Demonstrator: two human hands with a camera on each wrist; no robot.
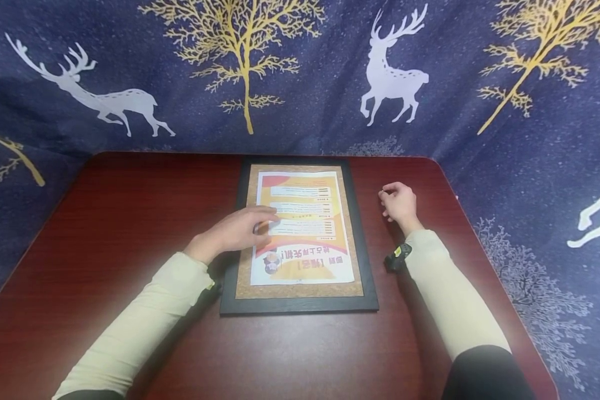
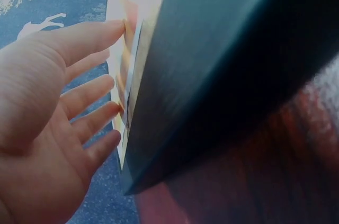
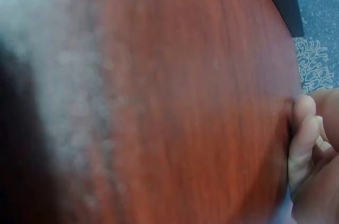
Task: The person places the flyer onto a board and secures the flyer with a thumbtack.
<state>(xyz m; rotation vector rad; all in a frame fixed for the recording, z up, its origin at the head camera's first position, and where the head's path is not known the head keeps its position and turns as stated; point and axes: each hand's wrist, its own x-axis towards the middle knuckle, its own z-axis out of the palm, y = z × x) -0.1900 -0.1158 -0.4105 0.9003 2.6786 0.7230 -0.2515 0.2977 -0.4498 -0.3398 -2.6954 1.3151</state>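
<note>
A sheet of paper (image 1: 305, 258), printed in orange and white, lies upside down to me on a cork board (image 1: 300, 291) with a black frame (image 1: 300, 305). My left hand (image 1: 235, 229) is over the paper's left side, fingers extended. In the left wrist view, the left hand's fingertips (image 2: 117, 106) reach the paper, though firm contact is hard to judge. To the right of the board, my right hand (image 1: 401, 204) rests on the table with loosely curled fingers. Nothing shows clearly in it; the right wrist view catches only its curled fingers (image 3: 303, 142) against the tabletop.
The board lies on a dark red wooden table (image 1: 145, 194) with rounded far corners. Behind and to the right hangs a blue cloth (image 1: 320, 111) with white deer and golden trees. A small dark device (image 1: 397, 259) sits at my right wrist.
</note>
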